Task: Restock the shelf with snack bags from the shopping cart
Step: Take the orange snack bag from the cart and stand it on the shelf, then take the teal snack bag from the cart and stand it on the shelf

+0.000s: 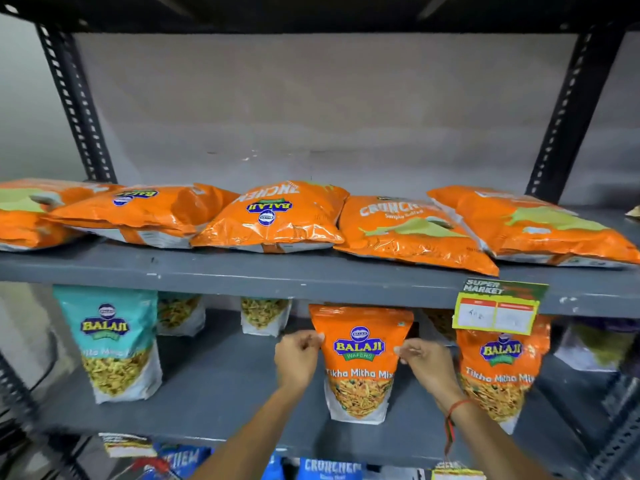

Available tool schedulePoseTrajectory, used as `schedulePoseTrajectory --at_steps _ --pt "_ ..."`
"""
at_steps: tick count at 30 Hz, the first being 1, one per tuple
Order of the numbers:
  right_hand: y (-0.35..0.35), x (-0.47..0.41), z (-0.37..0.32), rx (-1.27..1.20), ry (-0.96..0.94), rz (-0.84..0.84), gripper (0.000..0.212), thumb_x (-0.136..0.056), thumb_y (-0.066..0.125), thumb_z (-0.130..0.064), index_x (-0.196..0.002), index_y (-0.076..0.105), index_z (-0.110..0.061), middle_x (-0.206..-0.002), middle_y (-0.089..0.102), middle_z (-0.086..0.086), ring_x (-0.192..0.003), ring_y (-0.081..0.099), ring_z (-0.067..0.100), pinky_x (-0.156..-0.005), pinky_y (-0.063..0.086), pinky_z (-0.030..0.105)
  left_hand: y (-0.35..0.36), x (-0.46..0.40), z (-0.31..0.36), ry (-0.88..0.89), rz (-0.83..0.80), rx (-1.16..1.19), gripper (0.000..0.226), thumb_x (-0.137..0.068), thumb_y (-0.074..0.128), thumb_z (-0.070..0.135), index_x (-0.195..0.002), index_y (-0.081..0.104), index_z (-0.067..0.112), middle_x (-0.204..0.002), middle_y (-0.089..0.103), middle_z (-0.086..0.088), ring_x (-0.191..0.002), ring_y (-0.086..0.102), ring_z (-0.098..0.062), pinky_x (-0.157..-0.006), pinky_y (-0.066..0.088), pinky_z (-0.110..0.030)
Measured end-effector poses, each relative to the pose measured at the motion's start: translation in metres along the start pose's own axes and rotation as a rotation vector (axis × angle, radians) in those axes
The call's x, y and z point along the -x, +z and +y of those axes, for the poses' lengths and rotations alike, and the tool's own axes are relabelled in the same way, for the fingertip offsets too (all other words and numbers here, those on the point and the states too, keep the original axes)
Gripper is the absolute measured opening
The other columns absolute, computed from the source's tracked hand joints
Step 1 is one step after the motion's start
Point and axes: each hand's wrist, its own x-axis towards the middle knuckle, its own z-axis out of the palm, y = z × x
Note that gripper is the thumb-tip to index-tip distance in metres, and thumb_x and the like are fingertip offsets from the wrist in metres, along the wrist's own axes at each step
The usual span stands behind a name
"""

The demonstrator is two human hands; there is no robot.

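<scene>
Two hands grip one orange snack bag (pixel 360 362) standing upright on the middle shelf (pixel 225 393), just below centre of the view. From the bag, the left hand (pixel 298 358) is at nine o'clock, its fingers pinched on the bag's left edge near the top. The right hand (pixel 426 362) is at three o'clock, fingers pinched on the right edge at the same height; a red thread (pixel 453 414) circles that wrist. The bag's base looks to be resting on the shelf board, and its label reads Tikha Mitha Mix.

At three o'clock from the held bag, just beside it, a second orange bag (pixel 498 375) of the same kind stands upright, its top partly behind a yellow price tag (pixel 495 313) fixed to the edge of the upper shelf (pixel 277 271). At nine o'clock, well apart, a teal bag (pixel 114 344) stands upright. Further bags stand behind, near the back of the shelf, too hidden to read.

At twelve o'clock, five large orange chip bags (pixel 270 220) lie flat in a row along the upper shelf, touching or overlapping. At six o'clock, blue bags (pixel 329 467) show on the bottom shelf.
</scene>
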Motion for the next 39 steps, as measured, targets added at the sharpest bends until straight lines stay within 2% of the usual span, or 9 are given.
schedulePoseTrajectory --at_steps 7,11,18,21,24,31,33,36,39 --pt "0.017 -0.014 0.013 -0.116 0.066 -0.021 0.020 -0.085 0.066 -0.026 -0.067 0.065 -0.020 -0.075 0.074 -0.006 -0.074 0.069 0.012 -0.061 0.047 0.024 0.002 -0.005 -0.005 -0.009 -0.004 0.089 0.014 -0.084 0.068 0.034 -0.075 0.072 0.023 -0.080 0.076 0.003 -0.074 0.067 -0.005 -0.074 0.053 -0.026" --pt "0.029 -0.005 0.007 -0.239 0.074 0.232 0.023 -0.078 0.074 -0.031 -0.092 0.058 -0.023 -0.075 0.065 -0.005 -0.068 0.064 0.011 -0.057 0.046 0.026 -0.019 0.003 -0.005 -0.028 0.024 0.156 0.008 -0.080 0.073 0.028 -0.087 0.076 0.029 -0.076 0.071 0.020 -0.077 0.066 0.004 -0.078 0.051 -0.017" --pt "0.075 0.035 -0.084 -0.440 -0.119 0.412 0.024 -0.083 0.067 -0.032 -0.099 0.051 -0.022 -0.059 0.044 -0.002 -0.057 0.045 0.015 -0.064 0.040 0.035 -0.139 0.043 -0.013 -0.038 0.245 0.259 0.020 -0.081 0.073 0.017 -0.099 0.074 0.010 -0.092 0.075 -0.006 -0.085 0.067 -0.010 -0.084 0.053 -0.023" --pt "0.116 0.073 -0.142 -0.558 -0.268 0.245 0.020 -0.086 0.064 -0.026 -0.103 0.055 -0.023 -0.062 0.044 0.003 -0.056 0.043 0.009 -0.059 0.038 0.023 -0.221 0.076 -0.025 -0.014 0.404 0.268 0.023 -0.082 0.070 0.008 -0.103 0.070 -0.001 -0.096 0.072 -0.009 -0.070 0.063 0.009 -0.072 0.050 -0.008" --pt "0.172 0.127 -0.190 -0.586 -0.341 -0.005 0.019 -0.086 0.064 -0.021 -0.099 0.056 -0.031 -0.064 0.046 0.000 -0.052 0.043 0.001 -0.052 0.036 0.010 -0.304 0.123 -0.053 -0.080 0.561 0.223 0.019 -0.083 0.069 0.008 -0.100 0.072 0.000 -0.095 0.073 -0.013 -0.079 0.063 -0.006 -0.074 0.051 -0.020" --pt "0.324 0.259 -0.211 -0.364 -0.387 -0.796 0.025 -0.082 0.070 -0.013 -0.091 0.061 -0.035 -0.068 0.057 -0.004 -0.061 0.053 0.011 -0.062 0.044 0.024 -0.432 0.256 -0.177 -0.451 0.880 0.070 0.023 -0.081 0.073 0.018 -0.099 0.073 0.003 -0.097 0.076 -0.017 -0.094 0.070 -0.027 -0.089 0.055 -0.038" --pt "0.363 0.286 -0.203 -0.248 -0.398 -0.984 0.022 -0.080 0.071 -0.013 -0.095 0.063 -0.027 -0.071 0.059 -0.002 -0.061 0.052 0.010 -0.062 0.044 0.021 -0.442 0.298 -0.222 -0.638 0.889 0.057 0.024 -0.082 0.071 0.022 -0.100 0.072 0.006 -0.100 0.075 -0.019 -0.097 0.069 -0.032 -0.090 0.055 -0.047" --pt "0.421 0.313 -0.184 0.008 -0.409 -1.305 0.024 -0.080 0.073 -0.014 -0.102 0.064 -0.013 -0.077 0.063 0.002 -0.066 0.055 0.008 -0.059 0.041 0.008 -0.435 0.362 -0.275 -0.891 0.813 -0.090 0.015 -0.081 0.065 0.028 -0.086 0.073 0.016 -0.089 0.076 -0.015 -0.092 0.071 -0.029 -0.072 0.053 -0.030" --pt "0.475 0.329 -0.155 0.299 -0.422 -1.584 0.025 -0.080 0.072 -0.018 -0.104 0.064 -0.016 -0.088 0.062 -0.007 -0.083 0.060 0.008 -0.080 0.048 0.017 -0.410 0.412 -0.306 -1.239 0.610 -0.241 0.036 -0.076 0.055 0.045 -0.076 0.068 0.011 -0.072 0.074 -0.011 -0.070 0.072 -0.023 -0.062 0.054 -0.032"
